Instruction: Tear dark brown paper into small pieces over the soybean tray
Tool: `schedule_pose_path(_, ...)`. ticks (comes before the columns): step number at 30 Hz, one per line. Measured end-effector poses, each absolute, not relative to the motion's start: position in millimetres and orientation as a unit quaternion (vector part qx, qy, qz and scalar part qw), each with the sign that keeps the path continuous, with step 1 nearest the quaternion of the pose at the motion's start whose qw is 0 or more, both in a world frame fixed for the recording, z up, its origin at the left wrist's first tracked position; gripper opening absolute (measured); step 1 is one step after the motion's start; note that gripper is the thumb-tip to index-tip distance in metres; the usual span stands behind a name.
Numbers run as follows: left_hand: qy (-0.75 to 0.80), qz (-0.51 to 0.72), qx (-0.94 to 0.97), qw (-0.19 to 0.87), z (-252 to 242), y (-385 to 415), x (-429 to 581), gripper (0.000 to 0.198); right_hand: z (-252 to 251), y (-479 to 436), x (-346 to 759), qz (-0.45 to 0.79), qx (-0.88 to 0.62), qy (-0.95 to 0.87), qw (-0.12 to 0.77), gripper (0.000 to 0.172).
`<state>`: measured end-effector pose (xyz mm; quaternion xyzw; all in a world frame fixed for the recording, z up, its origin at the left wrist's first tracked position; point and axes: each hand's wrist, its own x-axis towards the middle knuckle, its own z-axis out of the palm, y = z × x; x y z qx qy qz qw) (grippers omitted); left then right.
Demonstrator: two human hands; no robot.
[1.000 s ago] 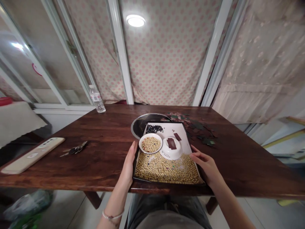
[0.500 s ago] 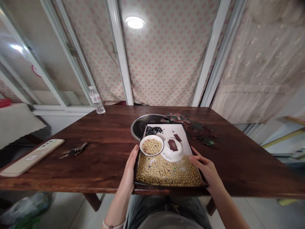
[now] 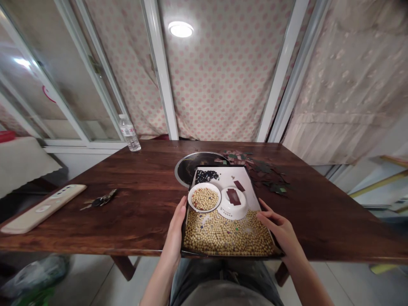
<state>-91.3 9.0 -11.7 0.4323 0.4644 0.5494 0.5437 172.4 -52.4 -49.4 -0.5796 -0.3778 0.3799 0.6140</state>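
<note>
A dark-rimmed tray (image 3: 251, 182) is gripped at its left side by my left hand (image 3: 174, 227) and at its right side by my right hand (image 3: 282, 229). Yellow beads (image 3: 223, 238), perhaps beans, cover its near half. An upright white bowl (image 3: 190, 202) holds more of them. Beside it an upturned white bowl (image 3: 241, 206) carries a dark red flat piece (image 3: 233, 197). Another dark red piece (image 3: 239, 185) lies behind it on the white tray floor. Small black bits (image 3: 206, 175) are heaped in the far left corner. Parts of my fingers are hidden by the tray.
Behind the tray, a round black disc (image 3: 185, 168) is set in the wooden table (image 3: 140, 212). Scattered red and green flat scraps (image 3: 264, 170) lie right of it. At left are keys (image 3: 100, 199), a pale phone-shaped object (image 3: 44, 208) and a water bottle (image 3: 129, 134).
The tray has come slightly toward me and to the right, its near edge now past the table's front edge. Both hands have moved with it, keeping their hold.
</note>
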Motion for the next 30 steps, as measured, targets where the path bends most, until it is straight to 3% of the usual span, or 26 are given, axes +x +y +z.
schedule_pose_path(3,0.482,0.543,0.477,0.495,-9.0,9.4,-91.9,0.052,-39.4,-51.7,169.9,0.290,-0.574,-0.410,0.647,0.021)
schedule_pose_path(6,0.468,0.554,0.572,0.382,7.0,7.4,-89.7,0.056,-13.3,-41.9,171.3,0.205,-0.529,-0.483,0.667,0.013)
schedule_pose_path(11,0.410,0.426,0.793,0.146,39.3,-8.7,-69.3,0.030,25.6,3.7,177.8,0.219,-0.485,-0.682,0.501,0.010)
schedule_pose_path(14,0.364,0.283,0.880,0.113,38.4,-23.5,-46.1,0.025,25.6,29.4,173.7,0.226,-0.490,-0.714,0.446,0.010)
schedule_pose_path(17,0.363,0.208,0.906,0.063,26.2,-32.0,-22.8,0.037,15.5,39.4,167.0,0.189,-0.508,-0.709,0.450,0.007)
schedule_pose_path(24,0.396,0.157,0.904,0.020,12.8,-24.1,4.9,0.058,-0.2,40.3,167.2,0.151,-0.488,-0.722,0.467,0.008)
schedule_pose_path(30,0.417,0.163,0.893,0.042,8.0,-20.1,9.4,0.061,-5.5,43.8,168.7,0.144,-0.492,-0.728,0.456,0.010)
